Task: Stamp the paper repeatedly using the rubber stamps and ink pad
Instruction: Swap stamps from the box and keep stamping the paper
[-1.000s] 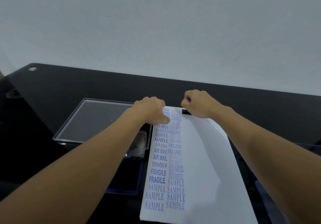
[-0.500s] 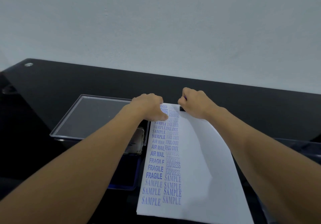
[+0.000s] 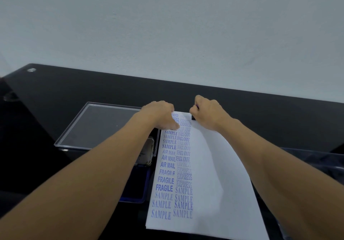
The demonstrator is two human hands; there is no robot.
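Pale plain wall (image 3: 167, 25) behind; glossy black counter (image 3: 74, 90). White paper (image 3: 214, 174), a flat rectangle, lies with its long axis running away towards the wall. Two columns of blue stamped words fill its left side: SAMPLE, FRAGILE, AIR MAIL, FAX OUT, EXPRESS.

Right hand (image 3: 208, 113) at the paper's far edge, fingers curled tight round a stamp (image 3: 193, 117); only its black base shows, down on the sheet. Left hand (image 3: 160, 115) presses the paper's far left corner, fingers bent over, tips hidden; grip cannot be told.

Left of the paper: blue ink pad (image 3: 139, 184), partly under the left forearm, and a clear plastic lid (image 3: 100, 124) beyond it.
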